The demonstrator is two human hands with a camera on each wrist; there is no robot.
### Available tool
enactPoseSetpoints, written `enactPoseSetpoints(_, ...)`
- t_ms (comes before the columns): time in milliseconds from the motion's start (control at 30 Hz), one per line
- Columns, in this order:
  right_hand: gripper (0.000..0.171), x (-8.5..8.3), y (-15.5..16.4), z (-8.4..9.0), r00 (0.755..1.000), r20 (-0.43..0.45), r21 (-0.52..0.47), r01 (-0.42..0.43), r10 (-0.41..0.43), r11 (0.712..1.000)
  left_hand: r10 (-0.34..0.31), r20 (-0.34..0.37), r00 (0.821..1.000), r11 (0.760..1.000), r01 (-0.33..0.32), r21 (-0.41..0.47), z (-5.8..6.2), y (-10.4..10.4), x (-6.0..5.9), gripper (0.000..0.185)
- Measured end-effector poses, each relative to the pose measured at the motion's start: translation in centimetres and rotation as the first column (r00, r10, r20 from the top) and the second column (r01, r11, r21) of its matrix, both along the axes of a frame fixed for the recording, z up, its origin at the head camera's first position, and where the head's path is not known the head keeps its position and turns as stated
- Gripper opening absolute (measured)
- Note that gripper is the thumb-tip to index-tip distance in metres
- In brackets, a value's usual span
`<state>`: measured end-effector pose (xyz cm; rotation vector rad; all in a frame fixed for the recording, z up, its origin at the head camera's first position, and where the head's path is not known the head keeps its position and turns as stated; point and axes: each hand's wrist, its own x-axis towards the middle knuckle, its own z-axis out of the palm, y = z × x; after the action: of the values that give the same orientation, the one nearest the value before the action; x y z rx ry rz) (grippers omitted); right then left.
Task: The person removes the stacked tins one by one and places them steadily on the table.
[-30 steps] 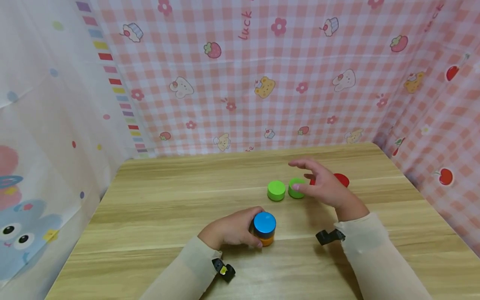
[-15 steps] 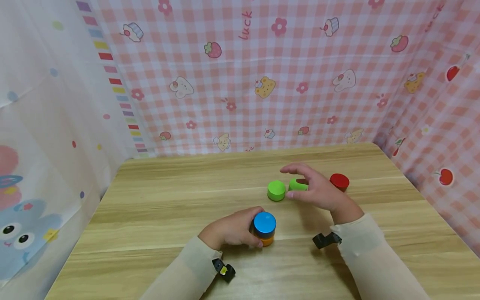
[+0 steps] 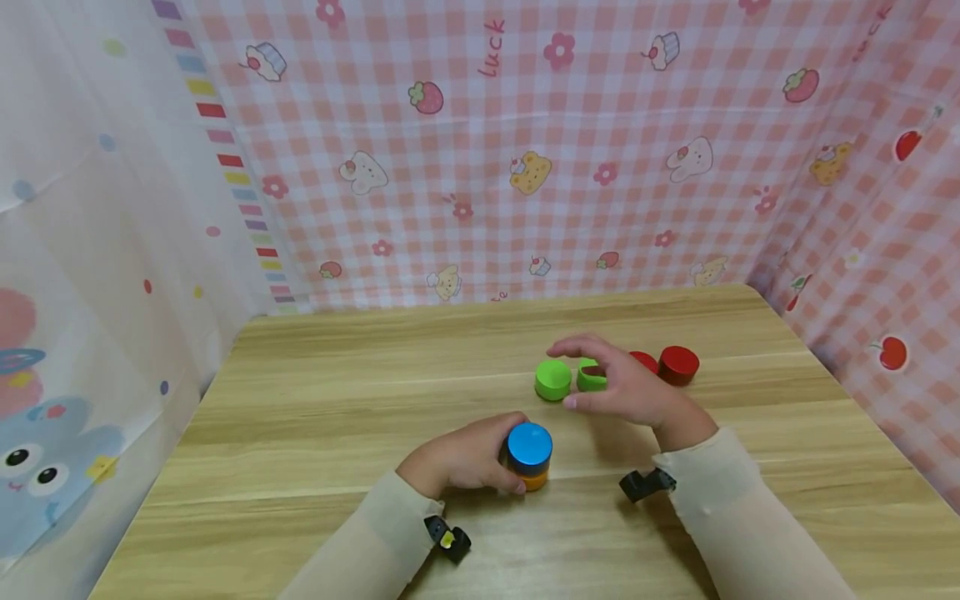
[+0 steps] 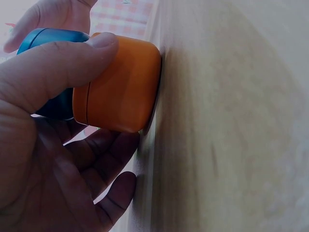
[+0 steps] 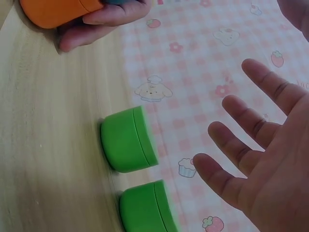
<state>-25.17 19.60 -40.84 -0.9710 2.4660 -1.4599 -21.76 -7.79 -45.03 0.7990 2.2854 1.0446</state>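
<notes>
My left hand (image 3: 472, 454) grips a stacked pair of small round containers: a blue one (image 3: 529, 446) on top of an orange one (image 3: 535, 482). In the left wrist view the thumb lies across both, and the orange container (image 4: 120, 84) stands on the table. My right hand (image 3: 628, 385) hovers over the green containers with fingers spread and nothing held. One green container (image 3: 552, 381) stands fully visible just left of its fingertips; another green container (image 3: 588, 379) is partly hidden behind the hand. The right wrist view shows both green containers, one at mid-left (image 5: 126, 142), apart from the fingers.
Two red containers stand behind and right of my right hand, one in full view (image 3: 678, 367) and one partly covered (image 3: 643, 360). The wooden table (image 3: 360, 375) meets a pink checked cloth (image 3: 465, 150) at the back. A white patterned curtain (image 3: 150, 250) hangs on the left.
My right hand has moved left and slightly toward me, from beside the red containers to over the green ones, bringing a second red container into view. The left hand and its stack have stayed put.
</notes>
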Motion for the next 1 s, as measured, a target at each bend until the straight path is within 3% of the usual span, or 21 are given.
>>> enactPoseSetpoints(300,0.061,0.5,-1.2,-0.5,0.995,0.075,-0.013,-0.068,0.069,0.998,-0.002,-0.012,1.000,1.000,0.002,0.002,-0.1,0.0,0.0,0.061)
enactPoseSetpoints(1000,0.057,1.0,-2.8,-1.6,0.972,0.116,0.023,-0.206,0.202,0.978,-0.014,-0.014,1.000,1.000,0.014,-0.010,0.0,0.1,0.0,0.062)
